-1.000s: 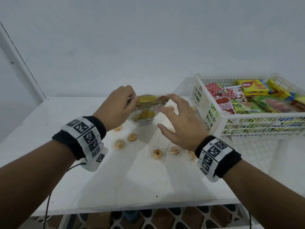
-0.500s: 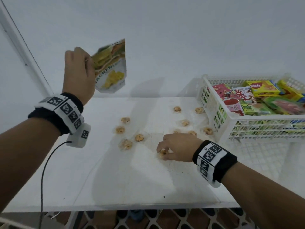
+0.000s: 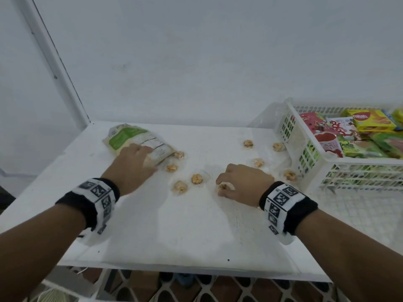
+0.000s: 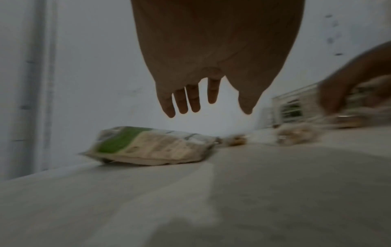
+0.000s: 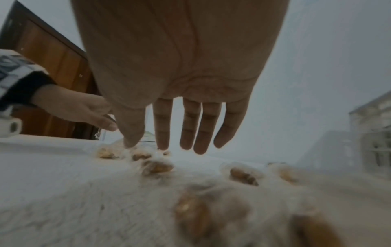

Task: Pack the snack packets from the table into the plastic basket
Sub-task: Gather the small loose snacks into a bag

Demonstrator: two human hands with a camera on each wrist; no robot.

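Several small clear-wrapped cookie packets lie scattered on the white table. My right hand is down among them, and in the head view its thumb and fingers pinch one small packet. A green and cream pouch lies flat at the table's back left. My left hand hovers over the pouch's near end with straight fingers, holding nothing. The white plastic basket stands at the right with several colourful snack packets in it.
A white wall runs behind the table, with a white frame post at the back left. The table's front edge is near me, with a lattice floor below. A brown door shows in the right wrist view.
My left hand brought the pouch down from head height, laid it on the table at the back left and let go. My right hand stayed on the small packet.
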